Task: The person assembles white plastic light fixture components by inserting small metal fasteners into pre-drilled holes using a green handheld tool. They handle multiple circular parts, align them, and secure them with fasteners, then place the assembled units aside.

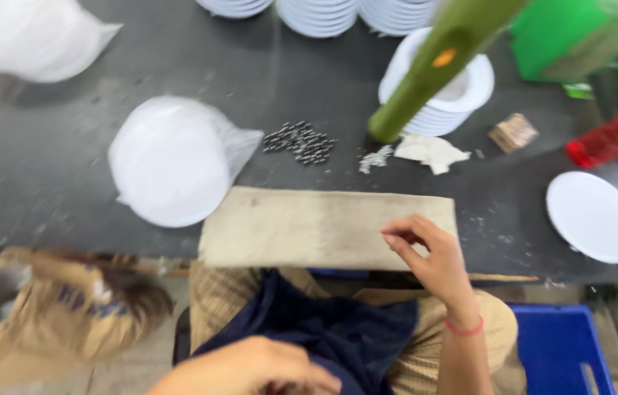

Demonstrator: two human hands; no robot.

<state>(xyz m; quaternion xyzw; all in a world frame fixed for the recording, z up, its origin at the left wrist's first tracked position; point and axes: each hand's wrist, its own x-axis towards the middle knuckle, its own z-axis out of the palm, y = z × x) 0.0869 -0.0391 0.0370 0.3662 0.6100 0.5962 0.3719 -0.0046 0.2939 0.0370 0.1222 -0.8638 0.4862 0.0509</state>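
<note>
Cardboard sheet (309,227) is touched by curled right-hand fingers (404,238), holding nothing; left hand (250,366) grip cannot be told

Two hands show, the left hand (250,366) low over the lap and the right hand (426,252) at the one cardboard sheet (309,227). On the tabletop (46,168) lie two bagged bundles of white discs (173,164), four stacks of white plates (444,91) and one single white disc (592,216). There is one pile of small metal pins (300,141), one green pole (433,62) and one blue crate (561,347).

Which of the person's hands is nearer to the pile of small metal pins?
Right. The right hand rests on the worn board's edge, below the metal pins. The left hand lies lower, over the lap.
</note>
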